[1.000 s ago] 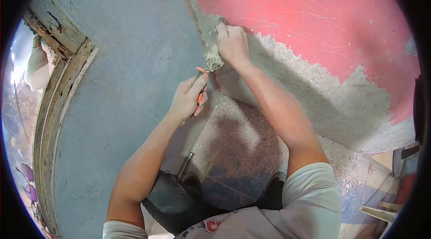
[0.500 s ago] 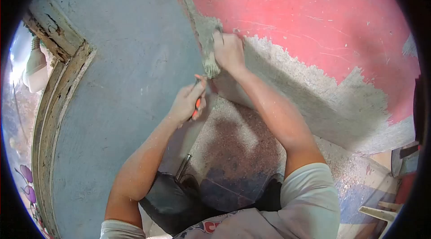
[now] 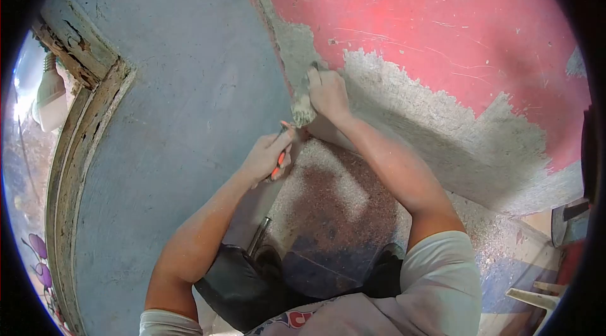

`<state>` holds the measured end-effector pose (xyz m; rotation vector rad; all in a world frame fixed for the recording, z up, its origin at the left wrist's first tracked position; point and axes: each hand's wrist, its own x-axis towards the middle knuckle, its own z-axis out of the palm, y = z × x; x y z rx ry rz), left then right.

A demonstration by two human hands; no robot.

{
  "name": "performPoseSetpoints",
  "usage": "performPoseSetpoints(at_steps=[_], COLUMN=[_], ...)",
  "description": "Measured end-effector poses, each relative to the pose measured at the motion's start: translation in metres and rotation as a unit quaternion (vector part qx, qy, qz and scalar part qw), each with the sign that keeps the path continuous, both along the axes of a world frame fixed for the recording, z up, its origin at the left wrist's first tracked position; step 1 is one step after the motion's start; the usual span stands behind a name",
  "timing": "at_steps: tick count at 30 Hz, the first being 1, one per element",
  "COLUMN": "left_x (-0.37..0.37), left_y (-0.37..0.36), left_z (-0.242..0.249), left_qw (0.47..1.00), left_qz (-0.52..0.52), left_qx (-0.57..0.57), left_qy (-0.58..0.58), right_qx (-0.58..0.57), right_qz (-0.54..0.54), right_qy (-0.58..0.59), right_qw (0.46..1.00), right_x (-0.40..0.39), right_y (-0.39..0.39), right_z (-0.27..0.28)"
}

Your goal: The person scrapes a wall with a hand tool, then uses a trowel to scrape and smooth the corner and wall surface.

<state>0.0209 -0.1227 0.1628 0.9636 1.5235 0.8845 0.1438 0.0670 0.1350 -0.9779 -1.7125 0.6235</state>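
My right hand [image 3: 328, 93] is closed at the corner of the wall, against the bare grey strip. Below its fingers shows a pale, dusty brush [image 3: 303, 112], its bristle end downward; the grip is mostly hidden by the hand. My left hand [image 3: 268, 158] is wrapped round a tool with an orange and dark handle [image 3: 278, 160], just below and left of the bristles. I cannot make out that tool's working end. The pink wall [image 3: 416, 14] has its paint stripped to rough grey plaster [image 3: 435, 108] along the lower part.
A blue-grey wall [image 3: 170, 115] meets the pink one at the corner. To the left are a worn wooden frame [image 3: 66, 178] and a light bulb [image 3: 50, 99]. Dust and flakes cover the floor [image 3: 334, 191] below. A pale piece of furniture [image 3: 533, 299] stands lower right.
My right hand has moved down the corner with the brush, exposing more grey strip above. My left hand with its tool has shifted slightly down and right.
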Motion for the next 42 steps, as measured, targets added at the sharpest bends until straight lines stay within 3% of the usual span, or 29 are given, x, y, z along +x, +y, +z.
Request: performPoseSetpoints(at_steps=[2, 5, 8, 11, 14, 16, 19, 22, 29, 35, 42], left_x=[0.004, 0.012, 0.018, 0.012, 0.008, 0.013, 0.018, 0.014, 0.008, 0.018, 0.004], left_y=[-0.005, 0.002, 0.009, 0.008, 0.000, -0.001, 0.008, 0.011, -0.003, 0.009, 0.000], left_z=[-0.002, 0.013, 0.025, 0.006, -0.010, 0.000, 0.023, 0.028, 0.000, 0.035, -0.002], left_qw=[1.000, 0.997, 0.992, 0.997, 1.000, 1.000, 0.992, 0.992, 1.000, 0.993, 0.999], left_qz=[0.003, 0.012, 0.027, 0.004, -0.003, 0.006, 0.028, 0.021, -0.007, 0.031, -0.010], left_qx=[0.001, 0.077, 0.118, 0.075, 0.019, 0.018, 0.126, 0.124, 0.007, 0.112, 0.026], left_qy=[0.014, 0.007, -0.017, 0.011, 0.009, 0.014, 0.016, -0.008, 0.024, -0.002, 0.041], right_qx=[-0.033, 0.004, -0.001, 0.028, -0.015, -0.014, 0.048, 0.025, -0.073, -0.016, -0.061], right_qz=[0.007, 0.024, 0.027, 0.021, 0.008, 0.013, 0.009, 0.019, 0.019, 0.025, 0.014], right_qy=[-0.005, 0.074, 0.050, 0.042, 0.022, 0.012, 0.059, 0.052, 0.000, 0.037, -0.007], right_qw=[0.999, 0.997, 0.998, 0.999, 1.000, 1.000, 0.997, 0.998, 0.997, 0.999, 0.998], right_x=[0.006, 0.011, 0.015, 0.011, 0.009, 0.011, 0.008, 0.012, 0.012, 0.011, 0.013], right_y=[-0.006, -0.004, -0.006, -0.002, -0.009, -0.009, 0.004, 0.000, -0.012, 0.000, -0.012], right_z=[-0.024, 0.036, 0.069, 0.036, -0.006, 0.005, 0.056, 0.083, 0.001, 0.077, 0.012])
